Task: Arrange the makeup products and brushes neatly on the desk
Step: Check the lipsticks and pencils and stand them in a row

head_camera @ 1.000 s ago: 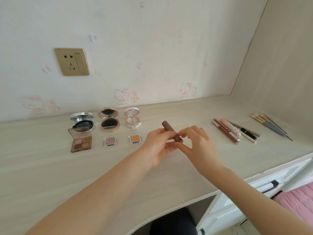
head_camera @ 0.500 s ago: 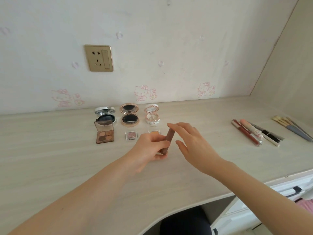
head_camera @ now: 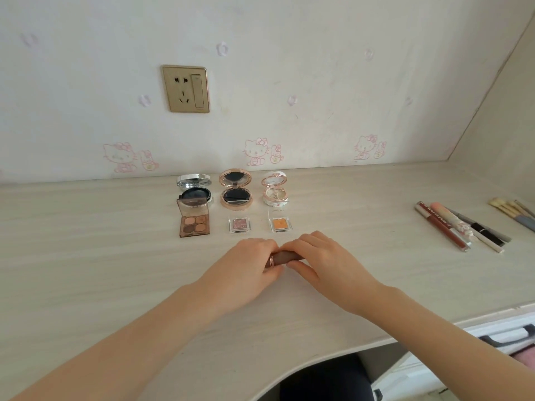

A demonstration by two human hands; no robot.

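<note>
A brown lipstick tube [head_camera: 285,257] with a rose-gold band lies sideways just above the pale wooden desk [head_camera: 86,270]. My left hand [head_camera: 246,270] grips its left end and my right hand [head_camera: 324,264] grips its right end, so most of the tube is hidden. Behind my hands stand three open compacts: silver [head_camera: 194,190], rose-gold [head_camera: 236,189] and white [head_camera: 275,190]. In front of them lie a brown eyeshadow quad [head_camera: 194,219], a pink single pan [head_camera: 239,224] and an orange single pan [head_camera: 279,223].
Lip glosses and pencils [head_camera: 451,227] lie in a row at the right, with brushes [head_camera: 512,211] beyond them near the side wall. A gold wall socket [head_camera: 186,88] is on the back wall. The desk's front edge curves inward above drawers [head_camera: 492,340].
The tube went from upright in my left hand to lying sideways, and my right hand has closed on its right end. Both hands have dropped towards the desk.
</note>
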